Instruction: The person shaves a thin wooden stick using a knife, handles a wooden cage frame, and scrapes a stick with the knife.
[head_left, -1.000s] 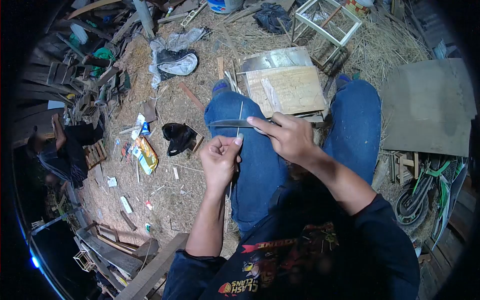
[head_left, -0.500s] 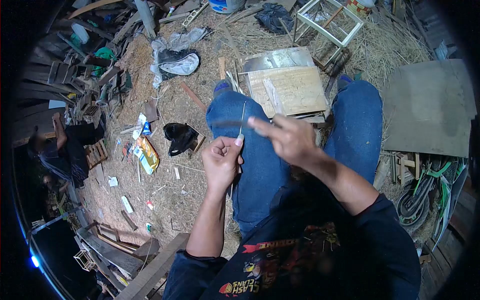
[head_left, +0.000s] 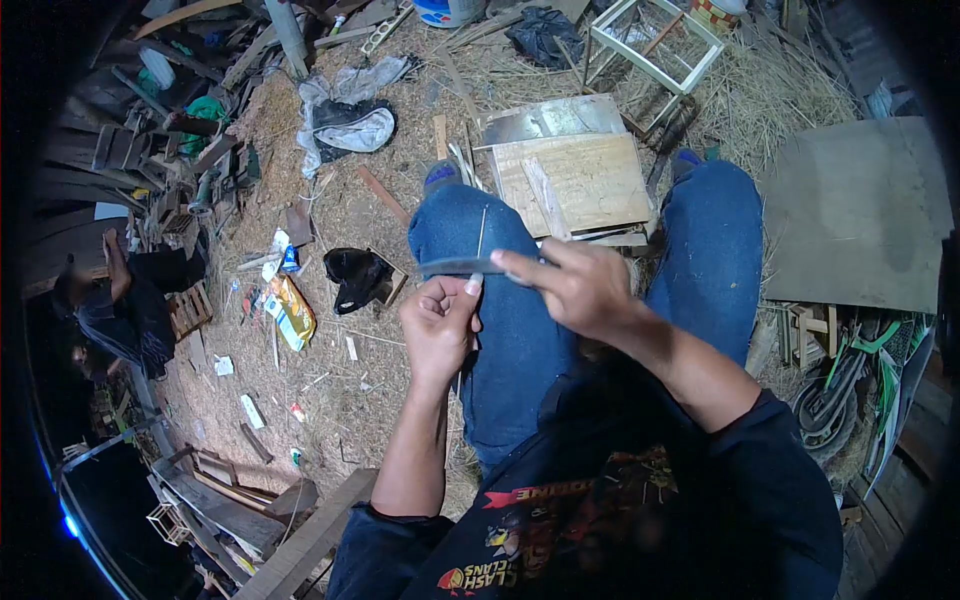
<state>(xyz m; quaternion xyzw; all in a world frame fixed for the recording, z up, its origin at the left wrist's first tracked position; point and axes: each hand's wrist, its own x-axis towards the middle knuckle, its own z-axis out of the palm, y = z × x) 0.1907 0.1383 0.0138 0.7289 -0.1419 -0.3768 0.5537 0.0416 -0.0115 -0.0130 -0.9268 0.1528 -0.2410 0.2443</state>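
My left hand (head_left: 438,322) is closed in a pinch on a thin pale stick (head_left: 483,228), which points up and away over my jeans-covered knee (head_left: 455,215). In my right hand (head_left: 580,285) is a knife (head_left: 450,267), with the index finger stretched along its blade. The blade lies crosswise over the stick, just beyond my left thumb tip. The knife's handle is hidden inside my right fist, and the stick's lower end is mostly covered by my left fingers.
Beyond my knees lies a wooden board (head_left: 610,185). A pale wooden frame (head_left: 655,45) stands farther back. Left are a black plastic bag (head_left: 355,278) and a yellow packet (head_left: 292,315). Another person (head_left: 115,310) sits at far left. A large sheet (head_left: 850,215) lies right.
The knife blade has moved along the stick towards my left thumb and shows more sharply. Both hands keep their grips, and the view has shifted very slightly.
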